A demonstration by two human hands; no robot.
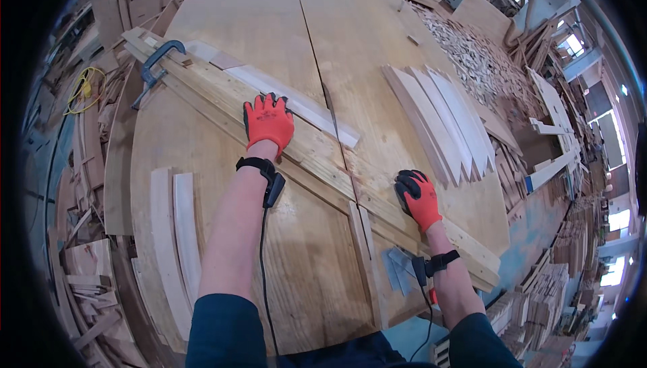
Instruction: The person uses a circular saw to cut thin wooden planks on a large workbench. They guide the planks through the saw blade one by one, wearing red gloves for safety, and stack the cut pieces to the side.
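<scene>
Across the broad, rounded wooden bench (296, 280), a long timber (317, 162) runs aslant, from the far left down to the near right, over a dark seam in the bench top. It looks like more than one length laid together, though I can't make out how many. At its far left end sits a blue clamp (151, 71); the lower part of its frame drops past the timber's side.

The person's left hand (269, 122), in a red glove with black fingertips, lies palm down on the timber, fingers bent and slightly spread. A pale strip (323, 122) lies along the far side, close to those fingertips; whether they touch it is unclear. The right hand (418, 196), gloved alike, is at the timber's far edge nearer the right end, fingers curled together. Their undersides are hidden, so I cannot tell whether either hand grips or merely presses.

The right forearm hides a stretch of the timber, and the black device (419, 270) on that wrist partly covers some grey metal plates (397, 273). Something red pokes out beside that forearm, too little showing to name. Pointed pale slats (438, 122) overlap on the right; two more strips (172, 233) lie at left, one partly behind the left sleeve (226, 331).
</scene>
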